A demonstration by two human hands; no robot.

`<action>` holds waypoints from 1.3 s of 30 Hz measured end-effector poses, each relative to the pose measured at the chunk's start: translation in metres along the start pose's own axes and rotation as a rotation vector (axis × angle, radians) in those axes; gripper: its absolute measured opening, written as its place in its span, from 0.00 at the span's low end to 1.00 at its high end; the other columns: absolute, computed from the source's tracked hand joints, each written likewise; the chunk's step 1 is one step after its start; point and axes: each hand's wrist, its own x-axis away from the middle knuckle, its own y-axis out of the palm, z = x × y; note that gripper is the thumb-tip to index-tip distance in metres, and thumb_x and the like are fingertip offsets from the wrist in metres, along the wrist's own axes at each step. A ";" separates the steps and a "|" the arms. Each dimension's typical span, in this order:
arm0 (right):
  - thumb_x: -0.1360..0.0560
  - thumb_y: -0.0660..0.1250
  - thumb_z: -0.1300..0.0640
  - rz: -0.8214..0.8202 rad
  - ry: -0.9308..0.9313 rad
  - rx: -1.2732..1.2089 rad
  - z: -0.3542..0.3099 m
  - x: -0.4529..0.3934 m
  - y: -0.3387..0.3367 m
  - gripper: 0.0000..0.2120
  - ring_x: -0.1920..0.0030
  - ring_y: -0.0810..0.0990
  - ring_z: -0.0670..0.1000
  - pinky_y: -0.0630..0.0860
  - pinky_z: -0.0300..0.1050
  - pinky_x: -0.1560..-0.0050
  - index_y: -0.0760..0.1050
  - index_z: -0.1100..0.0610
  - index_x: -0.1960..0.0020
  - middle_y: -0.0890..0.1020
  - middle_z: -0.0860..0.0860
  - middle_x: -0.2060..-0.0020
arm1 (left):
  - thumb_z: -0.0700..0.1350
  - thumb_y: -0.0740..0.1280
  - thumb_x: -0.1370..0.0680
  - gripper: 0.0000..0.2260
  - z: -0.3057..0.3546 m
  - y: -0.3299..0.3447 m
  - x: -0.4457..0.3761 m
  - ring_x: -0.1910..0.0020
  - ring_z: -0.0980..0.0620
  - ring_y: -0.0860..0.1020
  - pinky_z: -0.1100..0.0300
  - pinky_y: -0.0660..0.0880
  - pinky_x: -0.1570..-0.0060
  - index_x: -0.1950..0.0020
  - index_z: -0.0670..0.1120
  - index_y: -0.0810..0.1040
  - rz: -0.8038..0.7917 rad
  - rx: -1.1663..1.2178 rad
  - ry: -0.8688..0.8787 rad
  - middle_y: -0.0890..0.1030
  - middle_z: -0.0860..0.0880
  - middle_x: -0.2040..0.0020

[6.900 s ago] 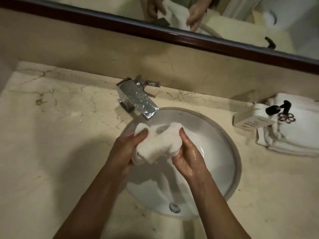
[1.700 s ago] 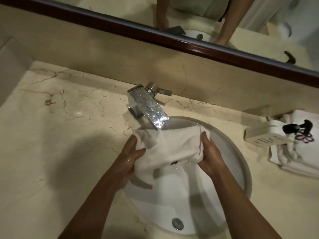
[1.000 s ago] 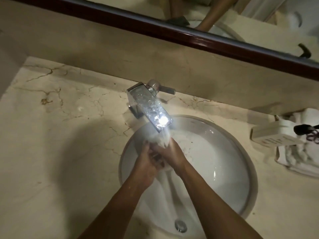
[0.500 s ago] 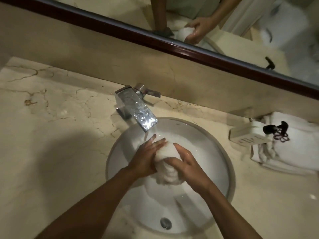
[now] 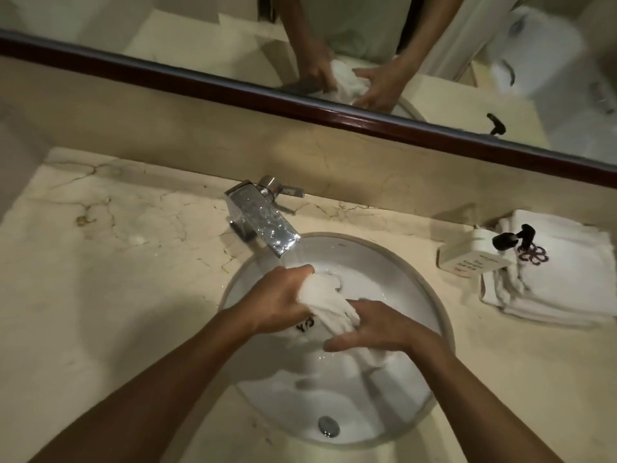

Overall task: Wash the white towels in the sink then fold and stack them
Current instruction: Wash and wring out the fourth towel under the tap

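The head camera shows a wet towel (image 5: 329, 304) bunched up over the middle of the sink (image 5: 430, 295), just in front of the tap (image 5: 263, 222). The left hand (image 5: 283, 300) is curled tight round its far end, and the right hand (image 5: 377, 330) wraps the near end with looser fingers. The towel runs slantwise from far-left to near-right between them, so I think a twist or squeeze comes next.

Dim warm light, faucet (image 5: 263, 225) glare, soft blur, bowed edges.
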 end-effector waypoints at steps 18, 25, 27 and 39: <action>0.25 0.69 0.66 0.384 -0.390 -0.535 -0.033 -0.004 -0.007 0.18 0.52 0.82 0.50 0.79 0.42 0.56 0.77 0.53 0.37 0.84 0.49 0.49 | 0.36 0.74 0.28 0.13 0.019 -0.030 0.030 0.56 0.54 0.81 0.62 0.74 0.61 0.48 0.51 0.81 0.265 0.134 -0.126 0.83 0.51 0.55; 0.28 0.71 0.50 0.368 -0.395 -0.972 -0.037 0.004 0.003 0.25 0.54 0.81 0.48 0.77 0.42 0.52 0.72 0.59 0.34 0.83 0.50 0.54 | 0.44 0.71 0.31 0.13 0.091 -0.035 0.030 0.53 0.58 0.83 0.65 0.77 0.55 0.47 0.53 0.81 0.373 0.452 -0.009 0.85 0.55 0.53; 0.31 0.75 0.52 0.368 -0.422 -0.991 -0.038 0.010 0.010 0.29 0.48 0.84 0.48 0.79 0.42 0.49 0.72 0.58 0.33 0.85 0.48 0.50 | 0.44 0.68 0.33 0.18 0.105 -0.034 0.031 0.51 0.54 0.83 0.62 0.78 0.54 0.44 0.50 0.81 0.368 0.531 -0.020 0.85 0.52 0.52; 0.47 0.85 0.39 0.560 -0.242 -0.817 -0.056 -0.019 0.085 0.33 0.51 0.85 0.43 0.83 0.46 0.50 0.83 0.52 0.46 0.87 0.44 0.55 | 0.43 0.65 0.34 0.18 0.139 -0.039 0.046 0.53 0.44 0.84 0.50 0.82 0.53 0.45 0.45 0.81 0.472 0.695 -0.104 0.85 0.43 0.55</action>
